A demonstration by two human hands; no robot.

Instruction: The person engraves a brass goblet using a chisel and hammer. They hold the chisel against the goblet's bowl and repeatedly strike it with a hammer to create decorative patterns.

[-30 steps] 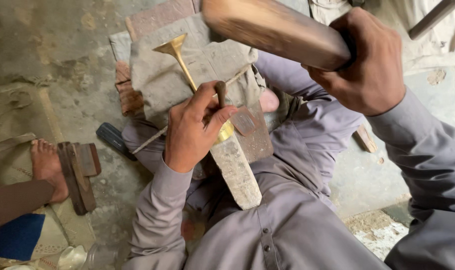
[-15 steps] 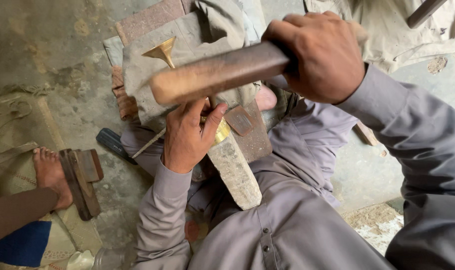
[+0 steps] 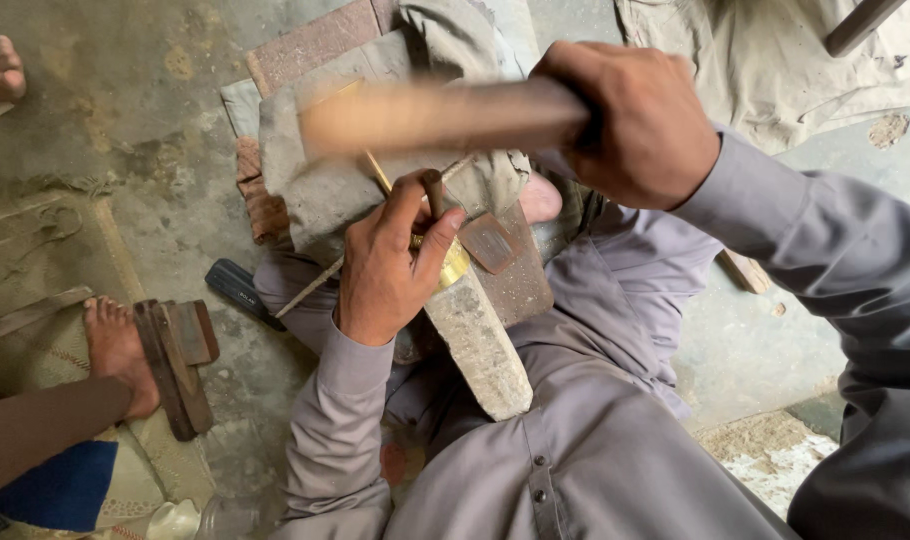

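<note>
Wooden mallet (image 3: 435, 115), blurred, in right hand (image 3: 630, 120); left hand (image 3: 390, 265) perhaps pinches punch (image 3: 433, 192).

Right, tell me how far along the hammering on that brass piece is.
Done: the brass piece sits seated on the stone block, with another brass piece on the cloth-covered block. In hand: the left hand pins a dark punch on it; the right hand holds the wooden mallet, blurred above the punch. Left: cannot tell how much shaping remains; the hand hides the piece.
</note>
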